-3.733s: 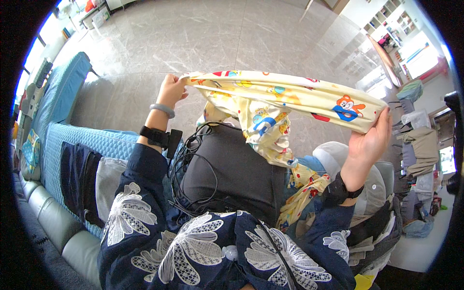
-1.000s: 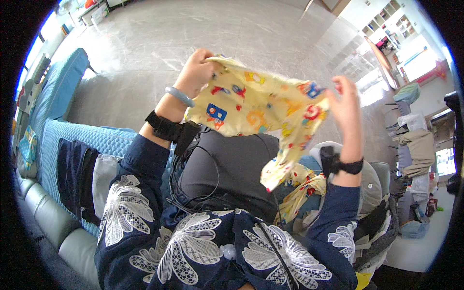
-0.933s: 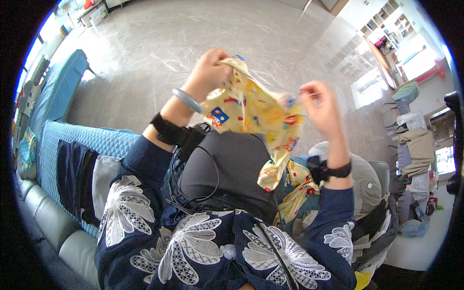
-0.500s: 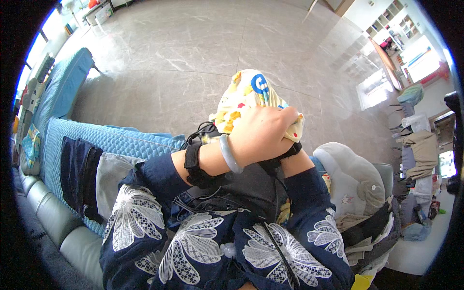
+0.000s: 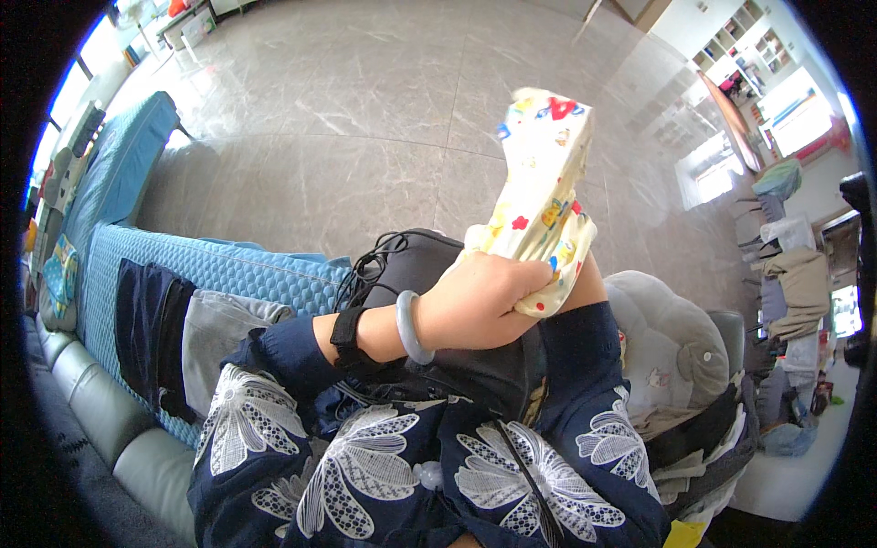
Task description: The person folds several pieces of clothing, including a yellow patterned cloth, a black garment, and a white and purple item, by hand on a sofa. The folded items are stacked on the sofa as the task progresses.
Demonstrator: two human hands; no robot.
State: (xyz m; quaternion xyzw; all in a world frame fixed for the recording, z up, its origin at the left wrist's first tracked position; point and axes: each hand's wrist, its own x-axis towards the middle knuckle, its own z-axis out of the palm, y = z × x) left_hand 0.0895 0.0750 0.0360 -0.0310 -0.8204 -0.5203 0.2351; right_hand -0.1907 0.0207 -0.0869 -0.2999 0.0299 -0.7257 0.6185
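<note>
My left hand (image 5: 489, 297) is closed on a bunched part of a pale yellow cloth garment (image 5: 539, 187) printed with small red, blue, green and yellow figures. The garment's upper part stands up in a long, narrow shape above the fist, over my lap. Of my right arm, a bit of bare forearm (image 5: 589, 283) shows behind the cloth. My right hand is covered by the garment, apparently inside it, so its fingers cannot be made out. On my left wrist are a pale bangle (image 5: 411, 329) and a black strap (image 5: 347, 338).
To my left, dark trousers (image 5: 151, 320) and a grey garment (image 5: 219, 333) lie on a blue quilted seat cover (image 5: 219, 260). A grey plush cushion (image 5: 671, 342) and a pile of clothes (image 5: 703, 447) are at my right. Black cables (image 5: 370, 265) loop beside my lap. Grey tiled floor (image 5: 365, 119) stretches ahead.
The garment has risen and stretched up and to the right, from a bunched heap to a long shape. My left hand has moved slightly down and closer to me.
</note>
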